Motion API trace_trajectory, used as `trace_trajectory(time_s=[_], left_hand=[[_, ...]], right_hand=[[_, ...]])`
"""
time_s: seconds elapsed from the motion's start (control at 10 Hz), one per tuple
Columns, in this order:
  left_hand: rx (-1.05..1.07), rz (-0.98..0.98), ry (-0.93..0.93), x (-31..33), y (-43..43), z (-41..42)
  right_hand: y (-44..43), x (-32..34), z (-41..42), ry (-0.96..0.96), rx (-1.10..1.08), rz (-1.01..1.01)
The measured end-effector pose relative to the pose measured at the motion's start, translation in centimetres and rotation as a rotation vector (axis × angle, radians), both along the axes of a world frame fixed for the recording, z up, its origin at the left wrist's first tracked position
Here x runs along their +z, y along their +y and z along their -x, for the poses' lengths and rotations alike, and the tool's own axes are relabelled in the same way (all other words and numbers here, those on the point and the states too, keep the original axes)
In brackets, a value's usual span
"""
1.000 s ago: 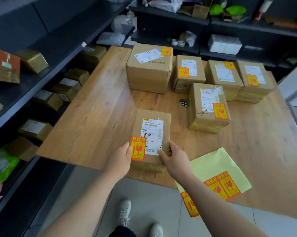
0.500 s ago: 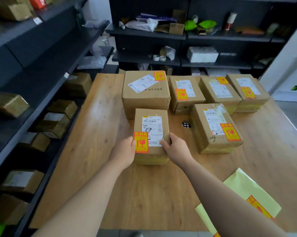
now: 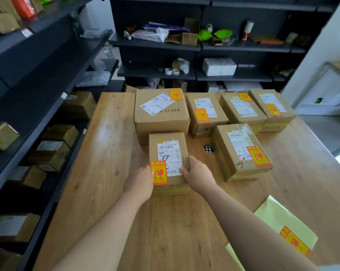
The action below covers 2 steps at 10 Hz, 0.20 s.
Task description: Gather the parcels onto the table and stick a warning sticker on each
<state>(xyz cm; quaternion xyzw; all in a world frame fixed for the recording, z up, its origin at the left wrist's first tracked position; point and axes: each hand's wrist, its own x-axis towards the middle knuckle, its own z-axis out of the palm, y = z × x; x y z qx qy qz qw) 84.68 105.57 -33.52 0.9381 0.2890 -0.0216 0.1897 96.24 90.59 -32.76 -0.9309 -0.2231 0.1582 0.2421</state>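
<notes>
A small cardboard parcel (image 3: 168, 153) with a white label and a red-and-yellow warning sticker (image 3: 159, 173) lies on the wooden table (image 3: 110, 173), just in front of a large parcel (image 3: 160, 112). My left hand (image 3: 140, 181) grips its near left corner and my right hand (image 3: 196, 174) grips its near right corner. Several other stickered parcels stand behind and to the right, among them one marked 1-6 (image 3: 241, 151). A yellow sticker sheet (image 3: 284, 229) lies at the table's near right.
Dark shelves on the left hold several brown parcels (image 3: 50, 155). More shelving stands behind the table with tape rolls (image 3: 172, 71), bags and white packs. A small round black-and-white thing (image 3: 208, 148) lies between the parcels. A white wall is at the right.
Both hands have slid the small parcel away from the table's near edge up to the large parcel. The view has moved forward over the table.
</notes>
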Motion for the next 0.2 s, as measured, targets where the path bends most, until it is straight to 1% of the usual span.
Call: trace_trajectory(time_s=[0.1, 0.2], left_hand=[[-0.026, -0.184, 0.026, 2.2, 0.1, -0.6], [-0.049, -0.306, -0.005, 4.6, 0.1, -1.5]], right_hand=[[-0.1, 1.8, -1.0, -0.140, 0.075, 0.034], [-0.5, 4.6, -1.6, -0.208, 0.135, 0.002]])
